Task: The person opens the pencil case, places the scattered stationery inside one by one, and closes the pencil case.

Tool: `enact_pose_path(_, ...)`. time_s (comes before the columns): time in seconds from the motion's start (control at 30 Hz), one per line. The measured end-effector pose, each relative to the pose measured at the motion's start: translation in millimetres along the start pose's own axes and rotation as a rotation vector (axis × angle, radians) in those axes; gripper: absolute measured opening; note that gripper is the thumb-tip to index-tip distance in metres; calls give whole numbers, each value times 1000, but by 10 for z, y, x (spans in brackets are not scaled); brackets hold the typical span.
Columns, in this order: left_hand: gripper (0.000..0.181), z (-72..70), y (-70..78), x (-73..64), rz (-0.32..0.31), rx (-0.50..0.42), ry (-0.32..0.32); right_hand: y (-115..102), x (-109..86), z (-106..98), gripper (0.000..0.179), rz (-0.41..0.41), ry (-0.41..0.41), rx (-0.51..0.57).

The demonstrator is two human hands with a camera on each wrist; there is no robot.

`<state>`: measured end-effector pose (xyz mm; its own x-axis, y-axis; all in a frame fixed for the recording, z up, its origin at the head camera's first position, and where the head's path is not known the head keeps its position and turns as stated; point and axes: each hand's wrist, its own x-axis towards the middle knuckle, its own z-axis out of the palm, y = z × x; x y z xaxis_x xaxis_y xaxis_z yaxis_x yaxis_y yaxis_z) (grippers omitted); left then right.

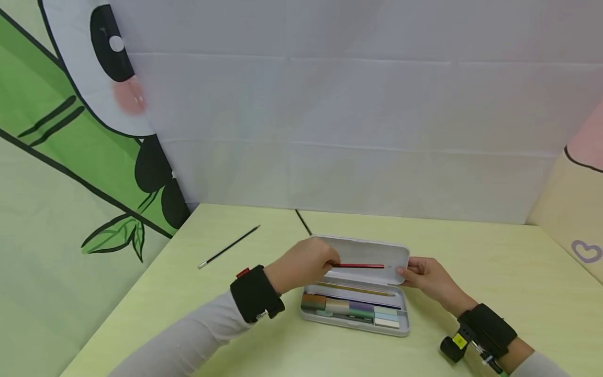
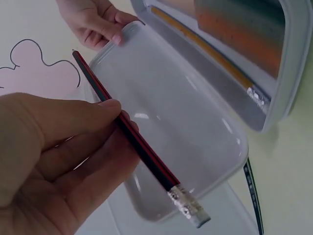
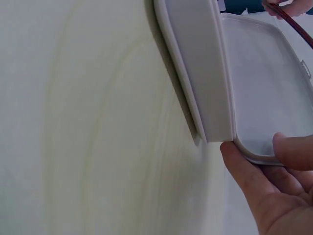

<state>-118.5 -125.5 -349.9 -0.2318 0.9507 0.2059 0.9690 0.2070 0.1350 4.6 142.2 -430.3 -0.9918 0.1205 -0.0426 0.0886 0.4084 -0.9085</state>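
My left hand (image 1: 308, 263) pinches a red-and-black striped pencil (image 1: 360, 266) between thumb and fingers, above the raised lid (image 1: 372, 254) of a pale pencil case. In the left wrist view the eraser end of that pencil (image 2: 146, 152) points toward the camera. My right hand (image 1: 431, 281) holds the lid's right edge, thumb inside and fingers behind, as the right wrist view shows. The open case (image 1: 350, 327) holds a yellow pencil (image 1: 355, 288), a dark thin pencil (image 1: 363, 300), a multicoloured block (image 1: 336, 305) and a white eraser (image 1: 387, 323).
A black pencil with a pale end (image 1: 229, 247) lies on the table (image 1: 485, 251) to the left. Another dark pencil (image 1: 303, 222) lies behind the case, partly hidden by the lid. A white cloth backdrop (image 1: 367, 115) hangs along the table's far edge.
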Motion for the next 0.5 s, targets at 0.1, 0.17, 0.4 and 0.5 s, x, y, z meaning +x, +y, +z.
enact_pose_path(0.1, 19, 157, 37, 34, 40, -10, -49, 3, -36, 53, 44, 7, -2, 6)
enact_pose_path(0.17, 19, 253, 52, 55, 64, -9, -81, 1, -62, 84, 45, 7, -4, 12)
enact_pose_path(0.4, 15, 428, 86, 98, 100, 59, -161, 3, -124, 143, 45, -25, 1, 23)
enact_pose_path(0.5, 15, 467, 85, 81, 97, 75, -183, -9, -148, 164, 45, -12, 16, 17)
